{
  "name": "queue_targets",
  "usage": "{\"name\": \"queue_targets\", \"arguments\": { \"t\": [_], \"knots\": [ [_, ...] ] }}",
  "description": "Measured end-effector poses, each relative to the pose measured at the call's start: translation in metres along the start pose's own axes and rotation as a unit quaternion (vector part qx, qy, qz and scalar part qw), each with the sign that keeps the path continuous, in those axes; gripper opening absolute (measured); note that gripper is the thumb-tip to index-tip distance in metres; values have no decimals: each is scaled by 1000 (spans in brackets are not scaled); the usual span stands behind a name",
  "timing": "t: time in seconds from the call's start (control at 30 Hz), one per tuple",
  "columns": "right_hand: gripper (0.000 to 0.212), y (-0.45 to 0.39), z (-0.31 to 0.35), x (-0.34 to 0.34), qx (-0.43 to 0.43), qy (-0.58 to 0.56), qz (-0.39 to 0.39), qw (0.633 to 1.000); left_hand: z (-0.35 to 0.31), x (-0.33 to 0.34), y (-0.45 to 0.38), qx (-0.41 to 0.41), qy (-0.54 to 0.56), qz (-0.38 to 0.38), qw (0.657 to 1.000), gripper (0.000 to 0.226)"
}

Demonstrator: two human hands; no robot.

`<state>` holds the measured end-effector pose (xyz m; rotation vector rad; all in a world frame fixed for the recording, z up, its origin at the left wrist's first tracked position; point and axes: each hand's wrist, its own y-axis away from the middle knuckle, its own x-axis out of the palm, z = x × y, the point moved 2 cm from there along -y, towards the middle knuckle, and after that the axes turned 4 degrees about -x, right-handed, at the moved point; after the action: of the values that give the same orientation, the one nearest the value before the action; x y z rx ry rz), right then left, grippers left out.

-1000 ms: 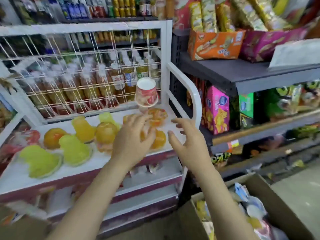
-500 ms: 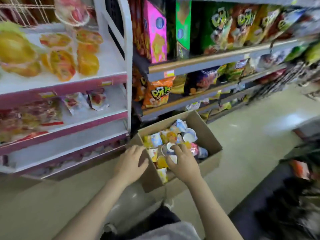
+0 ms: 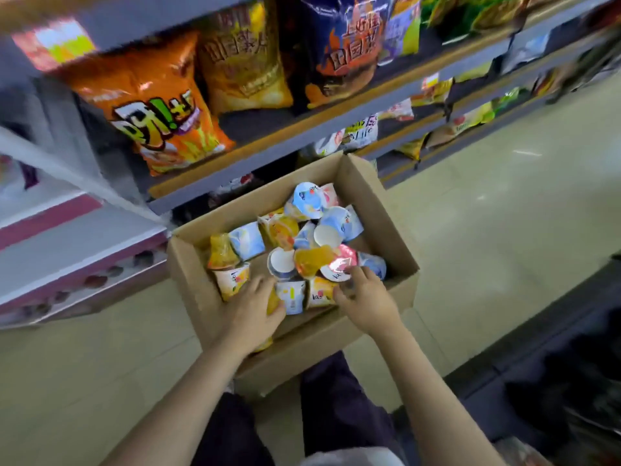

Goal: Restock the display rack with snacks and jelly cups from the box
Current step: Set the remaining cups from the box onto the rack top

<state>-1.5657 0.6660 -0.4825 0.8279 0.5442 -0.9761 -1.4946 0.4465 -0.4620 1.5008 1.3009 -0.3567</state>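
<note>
Head view looks down into an open cardboard box point(image 3: 369, 196) on the pale floor point(image 3: 504, 230), set against the foot of a grey shelf point(image 3: 302, 136) and just right of the white and pink rack point(image 3: 67, 237). Jelly cups point(image 3: 302, 243) fill the box in a loose heap, some on their sides, some lid up, in yellow, blue and pink wrappers. Left hand point(image 3: 250, 312) reaches over the near wall of the box, its fingers point(image 3: 260, 285) curled round a yellow cup point(image 3: 273, 302) at the near edge of the heap. Right hand point(image 3: 368, 302) is in the box near the right wall, its fingers point(image 3: 359, 274) bent down onto a pink-lidded cup point(image 3: 339, 265), with the thumb point(image 3: 341, 295) against an orange cup point(image 3: 319, 292) just beside it; whether it grips either one I cannot tell. On the shelf above stand an orange snack bag point(image 3: 158, 105), a yellow bag point(image 3: 242, 58) beside it and a dark blue bag point(image 3: 346, 45) further right. Dark trousers point(image 3: 336, 415) show below the box between the two forearms.
</note>
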Motion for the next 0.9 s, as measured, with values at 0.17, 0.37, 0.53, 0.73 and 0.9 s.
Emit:
{"name": "queue_targets", "arguments": {
  "t": [0.17,0.37,0.53,0.73,0.9],
  "knots": [
    [71,-83,-39,40,-9,-39,15,999,0,41,-67,-75,44,4,996,56],
    [99,-155,-69,71,17,-76,-35,996,1,79,-115,-87,106,26,990,63],
    [101,-201,-92,60,61,-169,29,983,8,92,-130,-95,131,-3,987,62],
    [94,-169,-71,28,9,-116,-66,991,-4,89,-125,-120,182,4,976,52],
    [95,-128,-18,38,-131,-192,-6,973,-20,68,-125,-146,345,-15,927,74]
  ]
}}
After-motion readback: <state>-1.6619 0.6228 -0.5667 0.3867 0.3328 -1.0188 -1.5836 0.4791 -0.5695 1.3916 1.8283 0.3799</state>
